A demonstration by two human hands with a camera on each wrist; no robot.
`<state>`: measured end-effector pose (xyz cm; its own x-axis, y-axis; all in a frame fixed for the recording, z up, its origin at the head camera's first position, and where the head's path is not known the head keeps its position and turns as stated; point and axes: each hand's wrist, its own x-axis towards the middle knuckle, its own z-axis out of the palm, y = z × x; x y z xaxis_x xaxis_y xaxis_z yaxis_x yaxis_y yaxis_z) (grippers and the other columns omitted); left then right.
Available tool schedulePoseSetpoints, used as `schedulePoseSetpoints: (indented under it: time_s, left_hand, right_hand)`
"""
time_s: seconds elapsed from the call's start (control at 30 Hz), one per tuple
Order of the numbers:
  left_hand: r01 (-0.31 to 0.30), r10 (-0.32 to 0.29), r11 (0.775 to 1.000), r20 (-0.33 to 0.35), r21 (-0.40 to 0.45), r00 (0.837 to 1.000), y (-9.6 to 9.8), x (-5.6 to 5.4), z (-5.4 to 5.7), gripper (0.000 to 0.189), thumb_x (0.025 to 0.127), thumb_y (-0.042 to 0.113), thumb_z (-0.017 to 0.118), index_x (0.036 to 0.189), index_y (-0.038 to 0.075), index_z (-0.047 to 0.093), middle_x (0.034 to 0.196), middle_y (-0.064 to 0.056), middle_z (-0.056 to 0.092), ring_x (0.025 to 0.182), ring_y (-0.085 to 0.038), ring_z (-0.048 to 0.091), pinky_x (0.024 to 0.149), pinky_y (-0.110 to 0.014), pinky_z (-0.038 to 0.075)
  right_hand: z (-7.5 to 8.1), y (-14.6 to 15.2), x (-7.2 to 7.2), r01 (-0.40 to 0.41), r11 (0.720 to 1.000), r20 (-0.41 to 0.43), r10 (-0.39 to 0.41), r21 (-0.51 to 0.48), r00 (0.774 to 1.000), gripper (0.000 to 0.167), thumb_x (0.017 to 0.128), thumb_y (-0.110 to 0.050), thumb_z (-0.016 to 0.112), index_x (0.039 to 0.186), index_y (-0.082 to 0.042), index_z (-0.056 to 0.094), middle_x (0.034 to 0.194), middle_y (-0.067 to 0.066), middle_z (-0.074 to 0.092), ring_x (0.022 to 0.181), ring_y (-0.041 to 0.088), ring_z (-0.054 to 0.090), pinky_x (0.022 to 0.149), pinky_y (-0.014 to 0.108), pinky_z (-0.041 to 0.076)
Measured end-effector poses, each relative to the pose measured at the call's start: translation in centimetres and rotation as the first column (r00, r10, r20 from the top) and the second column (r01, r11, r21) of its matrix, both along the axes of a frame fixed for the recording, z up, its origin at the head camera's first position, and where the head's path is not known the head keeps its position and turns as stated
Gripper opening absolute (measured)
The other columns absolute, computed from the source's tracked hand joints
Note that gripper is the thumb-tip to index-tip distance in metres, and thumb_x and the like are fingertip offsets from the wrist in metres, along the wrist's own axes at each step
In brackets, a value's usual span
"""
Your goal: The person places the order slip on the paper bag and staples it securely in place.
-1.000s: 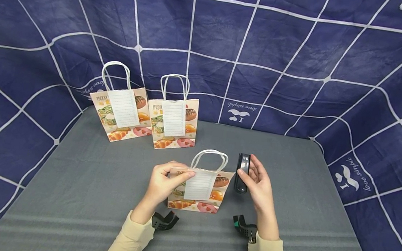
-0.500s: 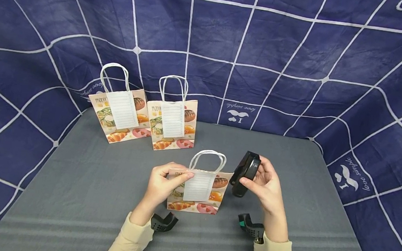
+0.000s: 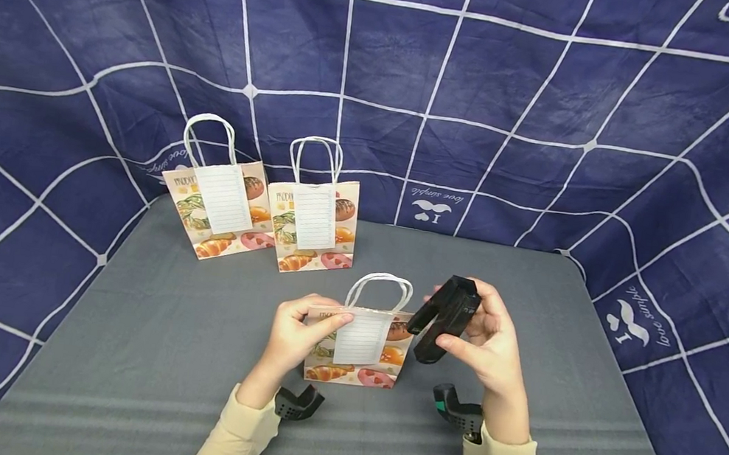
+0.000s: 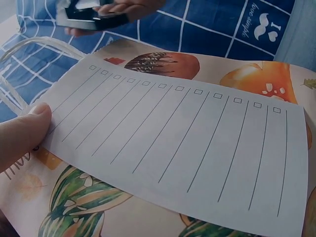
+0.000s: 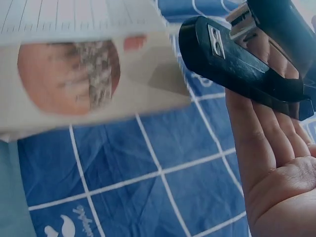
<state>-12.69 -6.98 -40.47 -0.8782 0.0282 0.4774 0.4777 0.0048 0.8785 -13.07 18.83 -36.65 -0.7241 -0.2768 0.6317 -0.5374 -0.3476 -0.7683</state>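
Note:
A small paper bag (image 3: pixel 316 367) printed with bread and vegetables stands upright on the grey surface, its white handles up. My left hand (image 3: pixel 296 331) pinches its top left edge, thumb on the lined paper sheet (image 4: pixel 173 133) that lies against the front; the fingers behind are hidden. In my right hand (image 3: pixel 492 341) is a black stapler (image 3: pixel 458 315), held between thumb and fingers with its jaws spread apart. The stapler's tip overlaps the bag's upper right corner in the head view. From the right wrist view, the stapler (image 5: pixel 242 64) stands apart from the bag (image 5: pixel 153 74).
Two similar bags, a left one (image 3: pixel 176 182) and a middle one (image 3: pixel 277 248), stand at the back left, each with a lined sheet on its front. A blue cloth (image 3: pixel 488 70) with white lines hangs behind and along both sides of the grey surface (image 3: pixel 145 345).
My right hand has moved slightly right and turned the stapler from upright to slanted, and its jaws now show spread. The left hand and the bag have stayed in place.

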Motion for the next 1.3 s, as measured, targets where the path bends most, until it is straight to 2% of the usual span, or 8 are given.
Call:
schedulePoseSetpoints:
  time_s: [0.17, 0.27, 0.47, 0.7, 0.8, 0.9, 1.03, 1.3]
  left_hand:
    - [-0.011, 0.011, 1.0, -0.004, -0.006, 1.0, 0.0, 0.1, 0.1, 0.01, 0.07, -0.013, 0.074, 0.078, -0.009, 0.07, 0.077, -0.016, 0.068, 0.074, -0.011, 0.063, 0.069, -0.026, 0.051]
    - [-0.017, 0.017, 1.0, -0.005, -0.007, 1.0, 0.0, 0.0, 0.1, 0.01, 0.07, -0.013, 0.074, 0.079, -0.009, 0.07, 0.077, -0.017, 0.068, 0.074, -0.011, 0.063, 0.069, -0.026, 0.051]
    - [-0.021, 0.021, 1.0, -0.006, -0.008, 1.0, 0.1, 0.0, 0.0, 0.01, 0.071, -0.013, 0.074, 0.079, -0.009, 0.07, 0.075, -0.017, 0.067, 0.073, -0.012, 0.063, 0.068, -0.025, 0.051]
    - [-0.013, 0.013, 1.0, -0.015, -0.007, 1.0, 0.1, 0.0, 0.0, 0.01, 0.071, -0.012, 0.074, 0.079, -0.008, 0.07, 0.076, -0.017, 0.067, 0.073, -0.012, 0.063, 0.069, -0.025, 0.051]
    - [-0.007, 0.007, 1.0, -0.025, -0.007, 1.0, 0.1, -0.1, 0.0, 0.01, 0.071, -0.013, 0.074, 0.079, -0.008, 0.07, 0.077, -0.017, 0.067, 0.074, -0.011, 0.063, 0.069, -0.025, 0.051]
    - [-0.005, 0.004, 1.0, -0.045, -0.009, 0.999, 0.0, -0.1, 0.0, 0.01, 0.071, -0.013, 0.074, 0.079, -0.008, 0.071, 0.077, -0.017, 0.068, 0.074, -0.01, 0.063, 0.07, -0.025, 0.051]
    - [-0.006, 0.004, 1.0, -0.092, -0.025, 0.996, 0.1, -0.2, -0.1, 0.01, 0.07, -0.014, 0.074, 0.077, -0.008, 0.071, 0.076, -0.016, 0.068, 0.073, -0.013, 0.063, 0.069, -0.026, 0.051]
    - [-0.002, -0.004, 0.999, -0.121, -0.047, 0.993, 0.0, -0.3, -0.2, 0.011, 0.069, -0.014, 0.075, 0.077, -0.007, 0.072, 0.075, -0.015, 0.068, 0.073, -0.013, 0.062, 0.068, -0.026, 0.051]
  right_hand:
    - [0.4, -1.2, 0.1, -0.011, 0.999, -0.036, 0.013, 0.053, 0.999, 0.062, 0.076, 0.004, 0.075, 0.125, 0.012, 0.038, 0.114, 0.019, 0.063, 0.096, 0.026, 0.065, 0.084, 0.033, 0.05]
    - [0.6, -1.7, 0.2, 0.036, 0.995, -0.051, -0.032, 0.088, 0.998, 0.062, 0.074, 0.004, 0.076, 0.123, 0.011, 0.039, 0.113, 0.016, 0.064, 0.093, 0.024, 0.065, 0.081, 0.031, 0.05]
    - [1.1, -2.6, 0.6, 0.144, 0.984, -0.087, -0.135, 0.103, 0.987, 0.065, 0.069, 0.0, 0.082, 0.118, 0.012, 0.042, 0.11, 0.014, 0.066, 0.099, 0.022, 0.062, 0.089, 0.032, 0.041]
    - [1.3, -3.2, 1.1, 0.213, 0.974, -0.181, -0.196, 0.081, 0.964, 0.069, 0.068, -0.01, 0.084, 0.119, 0.012, 0.044, 0.114, 0.011, 0.058, 0.097, 0.019, 0.059, 0.08, 0.026, 0.048]
    - [1.4, -3.5, 1.2, 0.222, 0.968, -0.222, -0.191, 0.121, 0.956, 0.07, 0.068, -0.014, 0.085, 0.118, 0.012, 0.044, 0.113, 0.011, 0.06, 0.098, 0.019, 0.06, 0.079, 0.025, 0.049]
    - [1.6, -4.0, 1.0, 0.263, 0.942, -0.279, -0.2, 0.207, 0.939, 0.069, 0.068, -0.018, 0.084, 0.116, 0.013, 0.044, 0.111, 0.014, 0.063, 0.095, 0.019, 0.062, 0.079, 0.026, 0.049]
    - [1.6, -4.7, 0.8, 0.329, 0.89, -0.334, -0.22, 0.316, 0.916, 0.066, 0.072, -0.023, 0.082, 0.117, 0.008, 0.045, 0.111, 0.015, 0.064, 0.092, 0.019, 0.064, 0.078, 0.025, 0.048]
    - [1.4, -5.4, 0.8, 0.391, 0.816, -0.329, -0.263, 0.426, 0.907, 0.063, 0.073, -0.026, 0.081, 0.12, -0.001, 0.046, 0.105, 0.008, 0.066, 0.075, 0.011, 0.061, 0.057, 0.032, 0.049]
